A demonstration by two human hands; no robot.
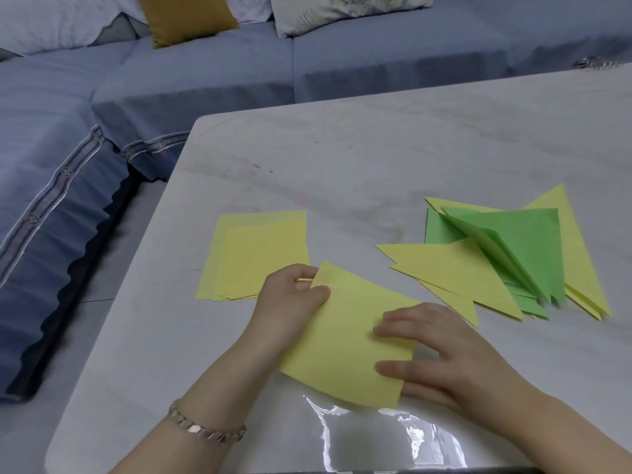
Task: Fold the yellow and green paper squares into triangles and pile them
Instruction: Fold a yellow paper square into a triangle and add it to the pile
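A yellow paper square (345, 340) lies tilted on the table in front of me. My left hand (290, 299) pinches its far left corner between thumb and fingers. My right hand (441, 354) holds its right edge, fingers on top of the sheet and thumb beneath. To the left, behind the left hand, lies a stack of flat yellow squares (256, 251). At the right sits a loose pile of folded triangles, yellow ones (455, 268) mixed with green ones (526, 241), some half sprung open.
The table (342, 165) is pale marble with a glossy near edge and a rounded left corner. A blue sofa (205, 80) with white and mustard cushions wraps round its far and left sides. A small metal object (595, 63) lies at the far right edge.
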